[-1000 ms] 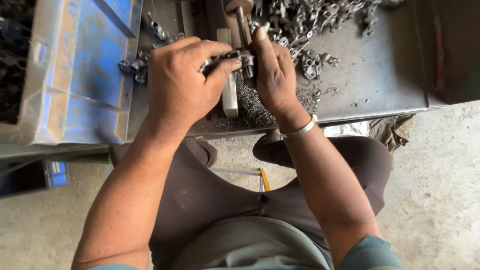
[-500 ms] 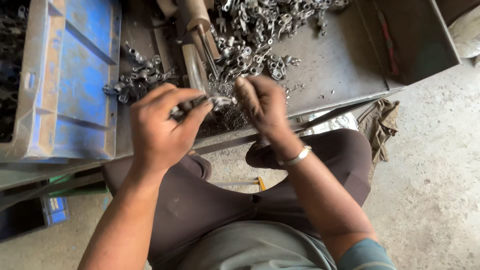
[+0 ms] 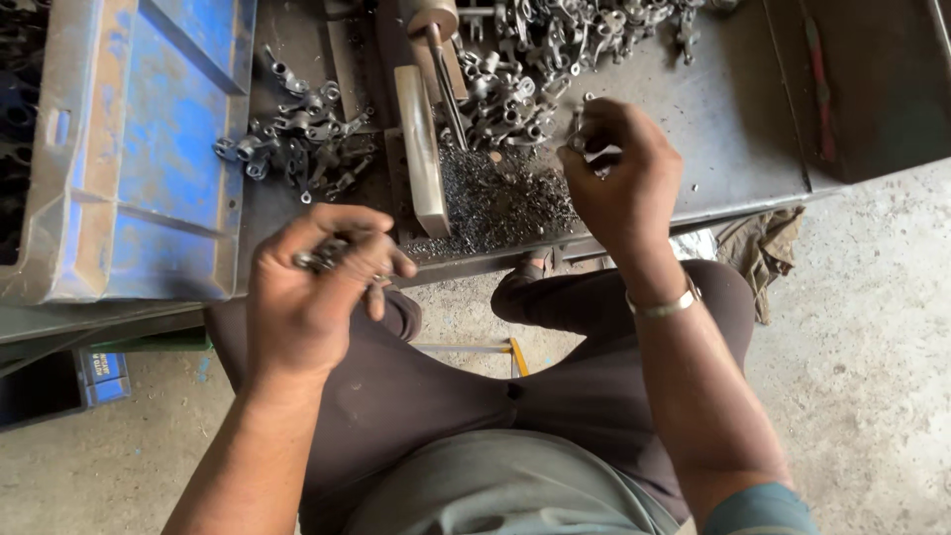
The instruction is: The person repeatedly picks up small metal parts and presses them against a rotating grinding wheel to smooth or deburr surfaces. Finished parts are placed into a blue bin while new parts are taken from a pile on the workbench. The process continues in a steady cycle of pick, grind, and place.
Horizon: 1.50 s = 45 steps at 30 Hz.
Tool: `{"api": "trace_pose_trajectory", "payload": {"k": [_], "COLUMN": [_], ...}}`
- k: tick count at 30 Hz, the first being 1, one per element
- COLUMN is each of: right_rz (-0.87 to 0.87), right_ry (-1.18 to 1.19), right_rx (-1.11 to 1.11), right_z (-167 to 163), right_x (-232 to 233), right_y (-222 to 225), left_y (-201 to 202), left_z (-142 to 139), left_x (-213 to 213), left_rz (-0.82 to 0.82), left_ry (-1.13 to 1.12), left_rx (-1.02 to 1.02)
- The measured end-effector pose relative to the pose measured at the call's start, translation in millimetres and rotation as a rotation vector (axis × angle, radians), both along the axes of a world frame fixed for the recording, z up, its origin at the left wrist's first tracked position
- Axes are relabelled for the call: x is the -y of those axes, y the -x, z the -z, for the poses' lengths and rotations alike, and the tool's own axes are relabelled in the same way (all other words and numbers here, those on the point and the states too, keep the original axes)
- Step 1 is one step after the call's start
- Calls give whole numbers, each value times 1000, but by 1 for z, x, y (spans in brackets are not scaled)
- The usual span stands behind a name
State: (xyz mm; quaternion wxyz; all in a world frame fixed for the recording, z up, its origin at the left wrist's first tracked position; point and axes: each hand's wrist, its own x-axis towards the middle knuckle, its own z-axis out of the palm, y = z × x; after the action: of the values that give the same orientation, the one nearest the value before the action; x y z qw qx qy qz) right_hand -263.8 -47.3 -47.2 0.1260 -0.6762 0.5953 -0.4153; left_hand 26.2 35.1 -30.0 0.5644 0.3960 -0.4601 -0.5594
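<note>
Left hand [image 3: 317, 287]: curled shut around a small dark metal part [image 3: 319, 260], gripped between thumb and fingertips and held just off the near edge of the worktop [image 3: 733, 129], above the lap. The part is dull grey, greasy, knobbed at one end.

Right hand [image 3: 619, 173]: raised over the worktop, fingertips pinched on a second small metal piece [image 3: 578, 127], slim and bright; most of it is hidden by the fingers. A plain silver-coloured bangle [image 3: 666, 303] is worn at the wrist.

Between the hands: a bed of fine metal shavings [image 3: 490, 203], dark and granular, spread on the steel surface. Beside it, a flat pale metal bar [image 3: 421, 149] is seen standing on edge.

Beyond: a heap of cast metal parts [image 3: 555, 45], irregular, ringed and forked, shiny grey. A smaller cluster [image 3: 297, 134] of like parts lies to the left.

Far left: a blue plastic crate [image 3: 129, 149], scuffed and dust-coated, is set touching the worktop's side.

Right edge: a crumpled brown rag [image 3: 763, 248], hanging toward the concrete floor [image 3: 872, 376].
</note>
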Motion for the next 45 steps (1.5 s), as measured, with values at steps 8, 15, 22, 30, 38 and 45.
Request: {"api": "trace_pose_trajectory", "payload": {"k": [8,15,22,30,38,45], "right_rz": [-449,-334,-390,-426,-437,-503], "right_ry": [-401,-368,-584,-226,-246,-559], "right_rx": [1527,1351,1120,831,877,1187], "right_z": [5,-5,-13,13,7,-11], "right_x": [-32,-28,4,23,42,36], "right_y": [-68,-84,-78,-85,-93,-102], "left_y": [27,28,16,11,13,23], "left_z": [-43,-42,-35,-20,-20,-18], "left_x": [26,51,77,85,95,90], "left_rz": [-228,-232,-186,-149,-187,-304], "left_ry": [586,533,601,625,635,674], "left_rx": [928,967,873,773,822,888]}}
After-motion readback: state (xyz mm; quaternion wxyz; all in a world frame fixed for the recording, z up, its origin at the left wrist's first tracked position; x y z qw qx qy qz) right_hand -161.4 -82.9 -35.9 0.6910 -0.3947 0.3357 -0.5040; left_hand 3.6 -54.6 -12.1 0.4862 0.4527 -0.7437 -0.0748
